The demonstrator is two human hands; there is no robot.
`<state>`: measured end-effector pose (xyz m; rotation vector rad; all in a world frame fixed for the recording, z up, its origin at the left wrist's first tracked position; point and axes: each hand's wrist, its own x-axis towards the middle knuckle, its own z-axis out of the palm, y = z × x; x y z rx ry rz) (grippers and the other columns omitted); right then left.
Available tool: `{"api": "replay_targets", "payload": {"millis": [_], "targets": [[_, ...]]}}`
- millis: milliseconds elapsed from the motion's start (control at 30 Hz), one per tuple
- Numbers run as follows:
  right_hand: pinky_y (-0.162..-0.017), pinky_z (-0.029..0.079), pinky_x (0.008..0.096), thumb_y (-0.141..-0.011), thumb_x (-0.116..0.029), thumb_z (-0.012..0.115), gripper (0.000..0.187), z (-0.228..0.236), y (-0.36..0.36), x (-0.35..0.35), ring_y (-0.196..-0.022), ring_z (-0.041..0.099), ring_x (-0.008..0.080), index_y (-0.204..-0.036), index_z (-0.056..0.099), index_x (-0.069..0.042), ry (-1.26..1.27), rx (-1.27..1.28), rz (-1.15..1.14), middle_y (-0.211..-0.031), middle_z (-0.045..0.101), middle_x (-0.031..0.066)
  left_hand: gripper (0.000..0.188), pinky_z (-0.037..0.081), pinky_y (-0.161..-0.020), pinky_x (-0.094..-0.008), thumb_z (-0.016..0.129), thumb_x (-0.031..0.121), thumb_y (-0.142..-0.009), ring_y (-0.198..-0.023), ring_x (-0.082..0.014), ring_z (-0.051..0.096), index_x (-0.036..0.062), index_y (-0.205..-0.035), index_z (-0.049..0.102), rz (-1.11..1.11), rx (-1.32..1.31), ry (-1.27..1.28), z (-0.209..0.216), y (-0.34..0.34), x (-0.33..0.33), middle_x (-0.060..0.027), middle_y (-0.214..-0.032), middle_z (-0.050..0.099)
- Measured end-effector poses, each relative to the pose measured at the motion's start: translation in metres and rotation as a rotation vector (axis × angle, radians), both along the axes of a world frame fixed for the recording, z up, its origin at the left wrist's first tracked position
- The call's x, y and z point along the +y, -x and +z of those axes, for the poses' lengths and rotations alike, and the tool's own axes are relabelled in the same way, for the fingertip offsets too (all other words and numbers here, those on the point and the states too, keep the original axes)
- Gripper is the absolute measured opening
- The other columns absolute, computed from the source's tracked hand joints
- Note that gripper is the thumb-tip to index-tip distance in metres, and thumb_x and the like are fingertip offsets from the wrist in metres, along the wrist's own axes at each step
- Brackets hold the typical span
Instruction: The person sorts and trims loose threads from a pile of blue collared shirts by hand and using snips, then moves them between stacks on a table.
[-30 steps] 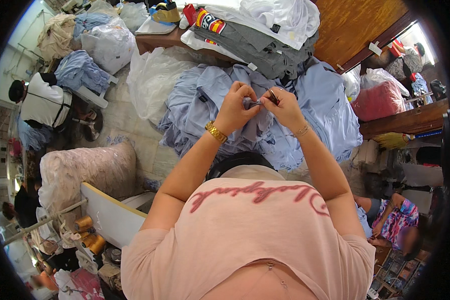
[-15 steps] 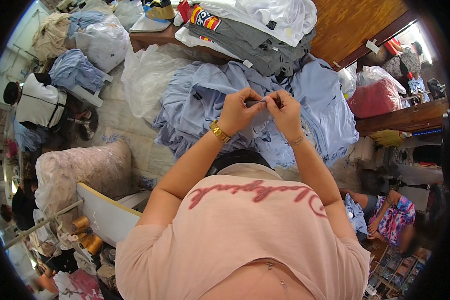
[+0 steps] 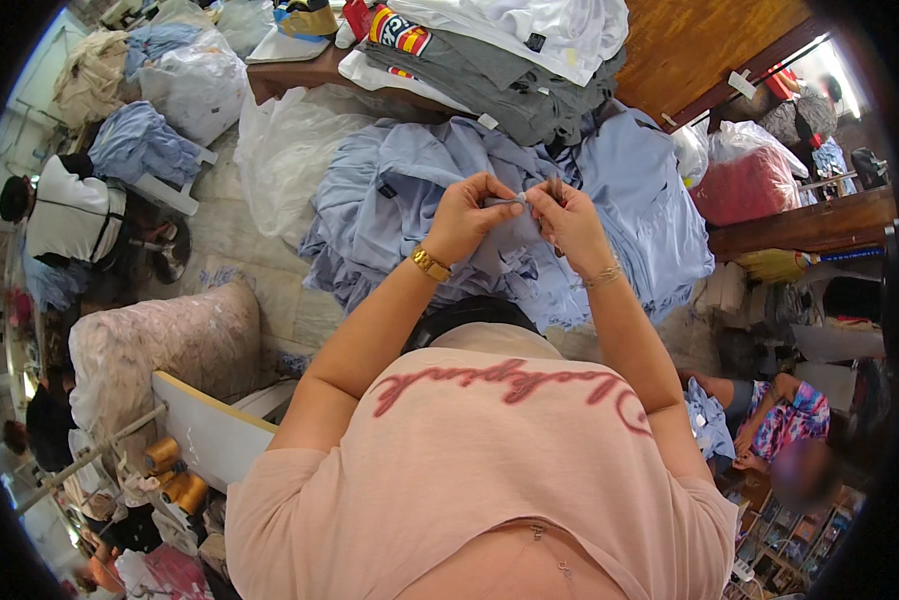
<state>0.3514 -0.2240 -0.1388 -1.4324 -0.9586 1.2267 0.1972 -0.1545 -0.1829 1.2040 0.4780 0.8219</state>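
Right hand (image 3: 578, 222) has turned slightly, baring more of what it grips. Upper centre shows the light-blue garment pile (image 3: 400, 165); over it, the left hand (image 3: 462, 220) pinches a grey-blue cloth edge (image 3: 503, 203) in closed fingers—handling stays there. Closed right fingers hold a dark slim tool (image 3: 559, 250), partly hidden.

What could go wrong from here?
1. The slim dark tool in the right hand sits close to the pinched bit of blue-grey fabric and the left hand; a slip might nick either.
2. The gold-coloured metal watch on the left wrist could snag the loose, rumpled heap of light-blue fabric if the hand dips into it.
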Motion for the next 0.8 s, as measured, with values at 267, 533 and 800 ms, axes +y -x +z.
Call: {"api": "replay_targets", "payload": {"millis": [267, 533, 800], "targets": [[-0.038, 0.032, 0.0188, -0.092, -0.03, 0.04, 0.035, 0.037, -0.006, -0.018, -0.042, 0.042, 0.0058, -0.097, 0.056, 0.0, 0.146, 0.191, 0.101, -0.064, 0.049, 0.0008, 0.012, 0.042, -0.068, -0.0191, 0.069, 0.001, -0.073, -0.074, -0.0061, 0.054, 0.0038, -0.081, 0.059, 0.006, 0.025, -0.022, 0.001, -0.001, 0.004, -0.0013, -0.079, 0.062], [-0.032, 0.03, 0.0212, -0.091, -0.028, 0.041, 0.034, 0.052, -0.014, -0.019, -0.035, 0.037, 0.0062, -0.098, 0.057, 0.001, 0.338, 0.037, 0.271, -0.062, 0.051, 0.0049, 0.009, 0.043, -0.06, -0.0196, 0.066, -0.001, -0.071, -0.067, -0.0048, 0.054, 0.0022, -0.078, 0.061, 0.061, 0.102, -0.3, 0.007, -0.007, -0.003, -0.002, -0.074, 0.064], [-0.031, 0.029, 0.0215, -0.089, -0.026, 0.042, 0.032, 0.053, -0.015, -0.018, -0.034, 0.036, 0.0061, -0.094, 0.059, 0.0, 0.372, -0.043, 0.273, -0.06, 0.05, 0.0044, 0.009, 0.042, -0.054, -0.0199, 0.064, -0.002, -0.071, -0.061, -0.0035, 0.054, 0.0032, -0.078, 0.062, 0.086, 0.176, -0.448, 0.014, -0.008, -0.005, -0.0022, -0.072, 0.064]]}}
